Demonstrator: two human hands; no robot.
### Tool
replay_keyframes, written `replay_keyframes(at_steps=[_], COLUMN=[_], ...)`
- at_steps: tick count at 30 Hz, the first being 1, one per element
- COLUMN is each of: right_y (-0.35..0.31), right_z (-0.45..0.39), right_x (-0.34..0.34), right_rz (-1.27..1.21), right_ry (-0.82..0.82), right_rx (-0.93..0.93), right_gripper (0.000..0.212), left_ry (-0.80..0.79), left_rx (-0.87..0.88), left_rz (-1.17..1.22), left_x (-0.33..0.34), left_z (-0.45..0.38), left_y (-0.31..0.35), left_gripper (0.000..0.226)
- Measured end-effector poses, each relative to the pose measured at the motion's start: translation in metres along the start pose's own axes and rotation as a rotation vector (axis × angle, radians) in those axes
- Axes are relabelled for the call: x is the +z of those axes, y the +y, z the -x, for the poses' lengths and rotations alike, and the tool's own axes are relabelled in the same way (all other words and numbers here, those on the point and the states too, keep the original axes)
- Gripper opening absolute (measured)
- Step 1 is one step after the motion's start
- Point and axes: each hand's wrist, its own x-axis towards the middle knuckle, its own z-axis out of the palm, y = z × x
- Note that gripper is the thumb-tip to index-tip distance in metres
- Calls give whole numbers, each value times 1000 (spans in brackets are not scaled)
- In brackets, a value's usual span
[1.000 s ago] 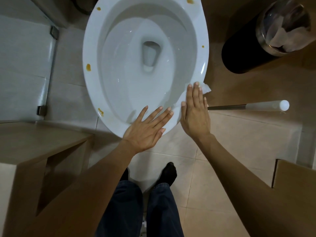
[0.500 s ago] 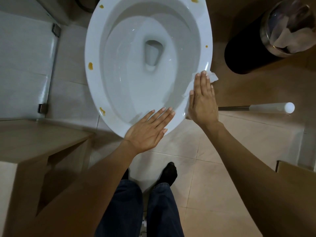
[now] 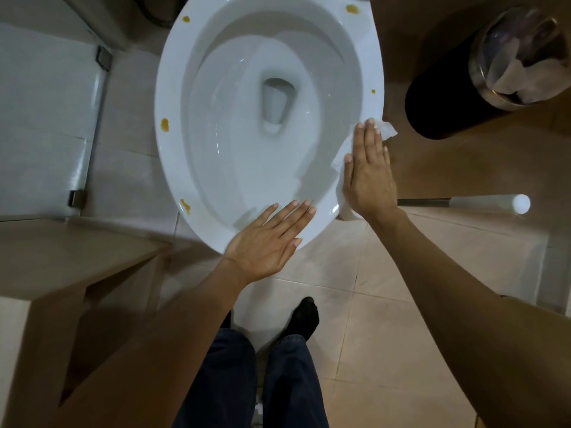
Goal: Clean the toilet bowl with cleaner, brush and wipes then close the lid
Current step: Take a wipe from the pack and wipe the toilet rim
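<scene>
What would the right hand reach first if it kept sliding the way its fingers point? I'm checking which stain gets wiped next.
Probably the small yellow spot on the toilet rim, ahead of the right hand pressing the wipe.

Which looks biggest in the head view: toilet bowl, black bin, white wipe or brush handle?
1. Toilet bowl
2. Black bin
3. Brush handle and white wipe: unsure, since the right hand covers most of the wipe.
</scene>
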Motion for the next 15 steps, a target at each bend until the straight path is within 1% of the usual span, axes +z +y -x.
replay_keyframes(at_steps=[7,11,15], right_y=[-1,5,4], right_z=[43,23,-9], right_x=[5,-2,-9], right_rz=[-12,12,32], right_ry=[-39,-39,-43], right_rx=[-63,-80,-46], right_gripper=[57,57,56], left_ry=[-16,-17,-21], left_rx=[-6,-5,-8], left_rz=[10,12,6], left_x=[-2,0,0], left_z=[0,0,0], left_y=[0,0,0], left_gripper=[54,55,55])
